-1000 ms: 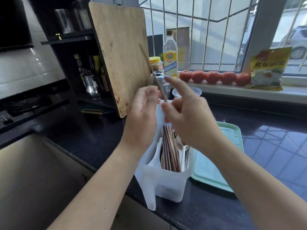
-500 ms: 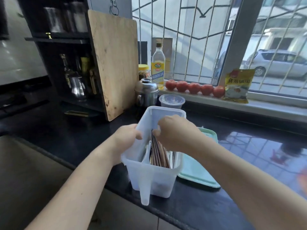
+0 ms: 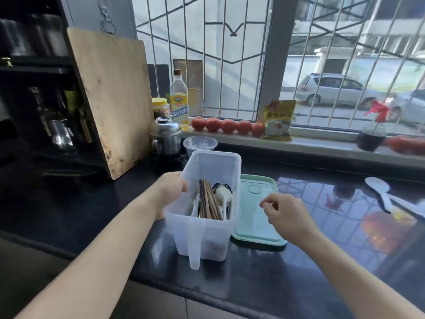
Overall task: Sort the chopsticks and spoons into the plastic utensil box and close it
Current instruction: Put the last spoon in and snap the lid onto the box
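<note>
At frame centre on the counter (image 3: 69, 203), my left hand (image 3: 170, 188) grips the open box (image 3: 202, 236) holding chopsticks (image 3: 208, 202) and spoons (image 3: 223, 195); right hand (image 3: 286, 215), fingers curled, empty, over green lid (image 3: 255, 224).

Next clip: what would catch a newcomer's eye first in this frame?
The translucent utensil box at the counter's front edge, open, with brown chopsticks and spoons standing inside. The left hand holds its left wall, while the right hand hovers, fingers curled and empty, over the green lid lying flat beside the box. Behind, a row of tomatoes lines the windowsill.
</note>
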`<act>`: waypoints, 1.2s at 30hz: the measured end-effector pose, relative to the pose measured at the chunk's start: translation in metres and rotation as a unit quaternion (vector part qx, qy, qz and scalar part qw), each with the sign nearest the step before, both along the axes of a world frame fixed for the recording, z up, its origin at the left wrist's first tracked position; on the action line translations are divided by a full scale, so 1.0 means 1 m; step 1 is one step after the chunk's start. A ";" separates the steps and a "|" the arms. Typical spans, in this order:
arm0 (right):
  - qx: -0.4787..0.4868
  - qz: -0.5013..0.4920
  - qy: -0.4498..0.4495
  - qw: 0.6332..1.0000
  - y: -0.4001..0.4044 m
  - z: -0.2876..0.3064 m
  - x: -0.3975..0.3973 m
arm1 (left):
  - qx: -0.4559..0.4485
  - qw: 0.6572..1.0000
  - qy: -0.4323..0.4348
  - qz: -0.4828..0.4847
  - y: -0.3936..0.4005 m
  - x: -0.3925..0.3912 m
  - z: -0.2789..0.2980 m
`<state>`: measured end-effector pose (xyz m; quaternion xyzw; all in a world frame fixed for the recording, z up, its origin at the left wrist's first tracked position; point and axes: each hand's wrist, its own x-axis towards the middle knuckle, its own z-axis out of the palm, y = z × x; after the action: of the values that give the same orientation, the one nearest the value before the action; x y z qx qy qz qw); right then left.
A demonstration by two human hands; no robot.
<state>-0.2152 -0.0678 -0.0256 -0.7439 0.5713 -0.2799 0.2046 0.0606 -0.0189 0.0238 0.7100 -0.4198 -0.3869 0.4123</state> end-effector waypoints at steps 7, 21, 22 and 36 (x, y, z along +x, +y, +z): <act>0.020 -0.051 0.040 0.998 -0.011 -0.009 -0.080 | -0.008 0.997 -0.069 -0.028 -0.041 -0.047 0.004; 0.069 -0.361 0.231 0.901 -0.136 -0.051 -0.333 | -0.318 0.788 -0.476 -0.225 -0.035 -0.265 -0.073; 0.098 -0.356 0.246 0.896 -0.137 -0.056 -0.339 | -0.303 0.785 -0.491 -0.225 -0.043 -0.264 -0.089; 0.030 -0.344 0.186 0.920 -0.165 -0.030 -0.305 | -0.259 0.822 -0.485 -0.147 -0.059 -0.246 -0.143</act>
<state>-0.5202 -0.2331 -0.0555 -0.5334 0.8282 -0.1719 0.0079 -0.1850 -0.0782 -0.1192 0.6028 -0.7498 0.0737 0.2625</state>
